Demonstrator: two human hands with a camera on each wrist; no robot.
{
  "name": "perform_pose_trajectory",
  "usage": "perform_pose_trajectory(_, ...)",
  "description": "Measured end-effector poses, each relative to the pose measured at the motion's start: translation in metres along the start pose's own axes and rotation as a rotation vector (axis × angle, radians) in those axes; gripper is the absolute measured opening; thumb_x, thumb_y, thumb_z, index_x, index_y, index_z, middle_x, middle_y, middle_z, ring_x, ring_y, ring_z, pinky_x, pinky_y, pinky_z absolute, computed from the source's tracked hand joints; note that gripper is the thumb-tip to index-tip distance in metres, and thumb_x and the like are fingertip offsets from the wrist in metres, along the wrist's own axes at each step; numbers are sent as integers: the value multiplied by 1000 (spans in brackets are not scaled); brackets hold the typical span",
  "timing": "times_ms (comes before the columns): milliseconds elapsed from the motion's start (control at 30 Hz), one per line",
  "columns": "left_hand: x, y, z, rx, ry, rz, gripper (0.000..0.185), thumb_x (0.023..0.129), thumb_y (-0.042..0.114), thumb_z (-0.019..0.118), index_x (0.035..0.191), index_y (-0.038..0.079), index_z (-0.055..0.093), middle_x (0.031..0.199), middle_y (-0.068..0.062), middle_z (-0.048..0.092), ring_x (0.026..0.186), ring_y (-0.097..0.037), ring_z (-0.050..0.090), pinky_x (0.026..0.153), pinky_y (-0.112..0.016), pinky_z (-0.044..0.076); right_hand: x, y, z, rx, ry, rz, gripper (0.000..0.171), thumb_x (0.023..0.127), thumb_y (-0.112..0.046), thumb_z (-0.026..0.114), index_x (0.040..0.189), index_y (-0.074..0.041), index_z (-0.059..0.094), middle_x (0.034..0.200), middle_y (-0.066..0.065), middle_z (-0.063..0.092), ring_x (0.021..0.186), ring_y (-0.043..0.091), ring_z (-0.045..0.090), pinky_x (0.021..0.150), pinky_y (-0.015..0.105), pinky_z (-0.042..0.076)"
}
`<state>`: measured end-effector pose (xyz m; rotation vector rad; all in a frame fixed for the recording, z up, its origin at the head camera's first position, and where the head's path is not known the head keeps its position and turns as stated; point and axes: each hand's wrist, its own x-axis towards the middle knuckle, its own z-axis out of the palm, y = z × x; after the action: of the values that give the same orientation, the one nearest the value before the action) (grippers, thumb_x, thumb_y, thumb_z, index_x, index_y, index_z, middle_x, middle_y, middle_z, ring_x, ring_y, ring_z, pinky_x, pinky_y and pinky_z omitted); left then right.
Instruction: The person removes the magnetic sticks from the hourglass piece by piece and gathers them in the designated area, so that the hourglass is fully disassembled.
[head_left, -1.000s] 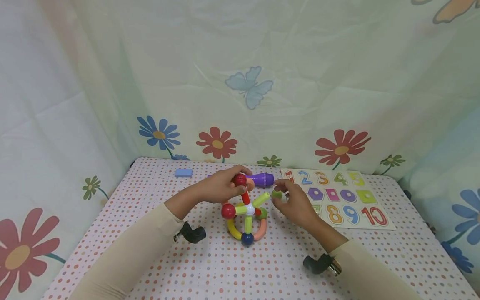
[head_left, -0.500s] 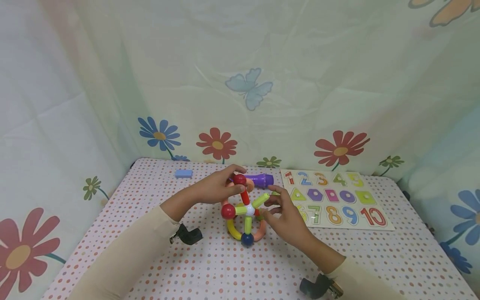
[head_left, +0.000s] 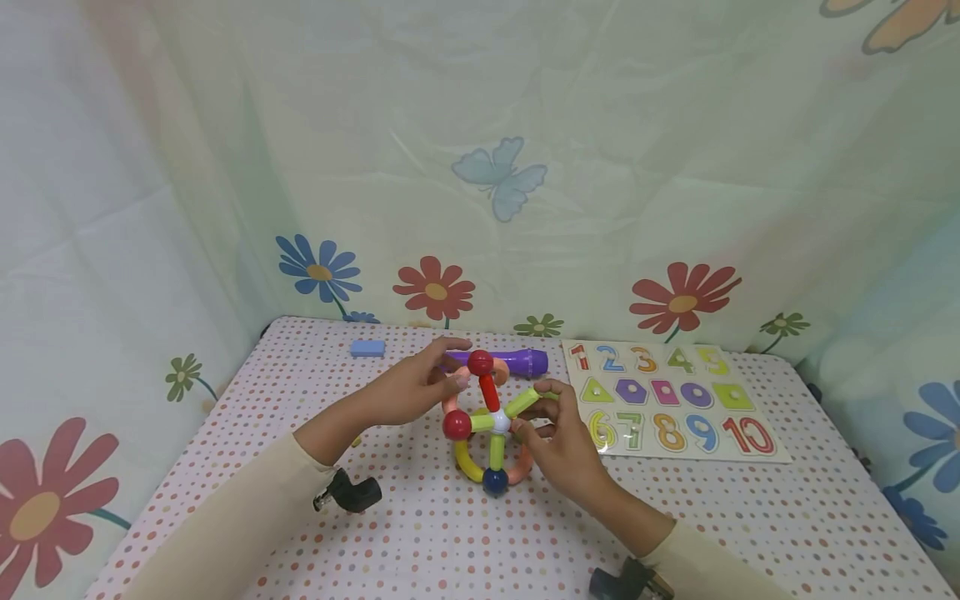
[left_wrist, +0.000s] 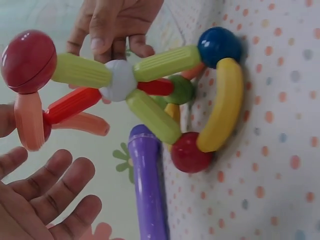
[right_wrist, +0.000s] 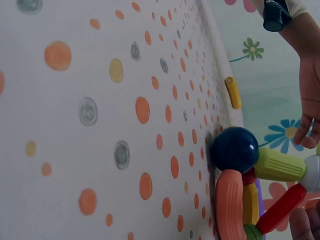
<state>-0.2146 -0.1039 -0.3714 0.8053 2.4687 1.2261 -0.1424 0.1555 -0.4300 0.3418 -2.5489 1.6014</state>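
A toy built of coloured rods and balls [head_left: 491, 425] stands on the dotted tablecloth [head_left: 420, 533], with a white hub [left_wrist: 119, 79] at its centre. My left hand [head_left: 431, 379] hovers just left of the top red ball [head_left: 481, 362], and its fingers [left_wrist: 55, 192] are spread and hold nothing. My right hand [head_left: 551, 425] is on the toy's right side. Its fingers curl over the tip of the light-green rod [head_left: 522, 402], with the thumb near the hub. The right wrist view shows the blue ball [right_wrist: 235, 149] resting on the cloth beside an orange curved rod [right_wrist: 227, 205].
A number puzzle board [head_left: 675, 400] lies to the right. A purple torch-shaped toy [head_left: 517, 361] lies just behind the structure, and a blue block [head_left: 367, 347] sits at the back left. A small yellow piece [right_wrist: 232, 92] lies on the cloth. Flowered curtains close in three sides.
My right hand moved left from beside the puzzle board onto the toy, and the small green ball it pinched is now out of sight. My left hand let go of the top red ball and opened.
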Motion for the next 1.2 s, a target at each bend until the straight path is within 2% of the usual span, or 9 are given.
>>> perform_pose_trajectory(100,-8,-4,1,-24,3,0,61,103,43,61,156,29,35,138,-2,59,112,-18,65,91,-43,56,0,-1,1,19,5,-6,59,97,-2,70,139,-12,31,110,8,69,100,29,67,79,29,58)
perform_pose_trajectory(200,-16,-6,1,-69,5,4,60,103,40,62,156,30,36,140,-3,58,116,-21,64,94,-44,55,0,-2,2,30,2,-3,58,97,-1,69,138,-11,30,110,9,69,97,28,68,77,28,58)
perform_pose_trajectory(367,-26,-10,5,-82,5,44,57,104,39,61,155,28,37,142,0,55,124,-22,59,99,-44,53,3,-4,4,60,-3,50,60,96,0,70,138,-10,29,109,11,70,90,30,71,76,27,59)
perform_pose_trajectory(500,-33,-14,8,-71,11,69,55,104,39,60,153,25,40,143,0,54,125,-23,59,99,-43,53,5,-7,4,89,1,97,60,95,0,71,137,-7,29,108,12,72,85,35,71,73,28,59)
perform_pose_trajectory(600,-37,-15,11,-81,10,83,53,104,31,62,152,21,41,143,-2,53,124,-24,59,99,-45,52,6,-8,4,95,6,112,60,95,-1,71,137,-7,29,108,12,73,81,34,70,70,28,58)
perform_pose_trajectory(800,-39,-16,15,-118,4,136,55,101,8,63,151,17,43,144,-5,53,117,-21,63,95,-41,55,6,-8,5,78,25,120,57,95,-2,72,134,-12,32,107,11,74,76,32,67,66,26,55)
perform_pose_trajectory(1033,-39,-17,19,-113,24,174,56,100,4,63,150,19,44,145,-5,53,113,-19,64,93,-42,56,8,-6,6,39,28,109,55,95,1,70,132,-13,32,101,10,72,68,21,57,57,24,48)
perform_pose_trajectory(1200,-38,-19,20,-111,30,198,56,100,3,62,151,20,44,147,-3,52,113,-19,64,93,-40,56,9,-5,6,-7,30,82,56,95,0,71,133,-13,32,93,10,68,72,20,56,60,24,48)
